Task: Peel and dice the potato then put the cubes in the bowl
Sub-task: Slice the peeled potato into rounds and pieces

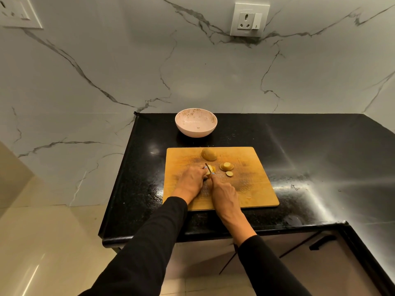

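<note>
On the wooden cutting board (252, 189), my left hand (191, 180) holds a small peeled potato piece (209, 169) down with curled fingers. My right hand (224, 194) grips a knife (208, 167) whose blade stands in that piece. A larger peeled potato half (209, 154) lies near the board's far edge. Round slices (226, 166) and a small slice (229, 173) lie to the right of the blade. A pale pink bowl (196, 131) stands behind the board with nothing visible in it.
The board rests on a black counter (299, 146) with wet patches, in a corner of marble walls. The counter's left edge drops to the floor near the board. A socket (249, 19) is on the wall. Cabinet fronts with a black handle (322, 242) lie below.
</note>
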